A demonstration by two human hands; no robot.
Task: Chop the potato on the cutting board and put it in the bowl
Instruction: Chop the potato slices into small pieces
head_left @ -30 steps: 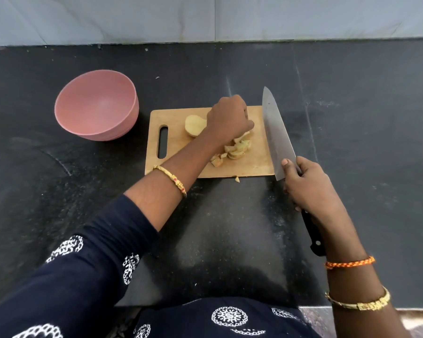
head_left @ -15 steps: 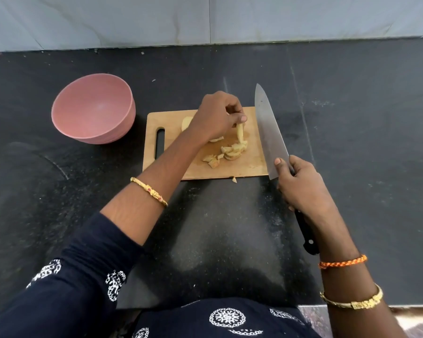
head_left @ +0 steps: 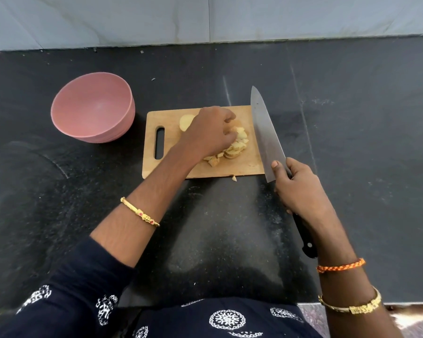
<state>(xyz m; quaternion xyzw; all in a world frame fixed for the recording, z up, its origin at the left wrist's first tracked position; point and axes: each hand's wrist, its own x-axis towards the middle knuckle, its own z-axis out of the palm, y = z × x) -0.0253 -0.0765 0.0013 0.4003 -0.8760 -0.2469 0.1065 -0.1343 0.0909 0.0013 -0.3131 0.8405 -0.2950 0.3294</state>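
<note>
Left hand [head_left: 211, 131] curled over chopped potato pieces [head_left: 236, 146] mid cutting board [head_left: 200, 164], right hand [head_left: 297, 189] gripping knife [head_left: 266, 135] at 3 o'clock; bunch pieces tight, fingertips tucked, bowl [head_left: 93, 107] at 9 o'clock empty.

Soft, even light leaves faint shadows on the dark counter [head_left: 352, 142]; focus is sharp, with wide-angle bending at the edges.

A navy sleeve [head_left: 78, 284] with white round prints covers the left arm; just beyond its cuff sits a gold bangle [head_left: 139, 212]. The right wrist wears an orange braided thread [head_left: 341, 265] and a gold bracelet [head_left: 352, 304].
</note>
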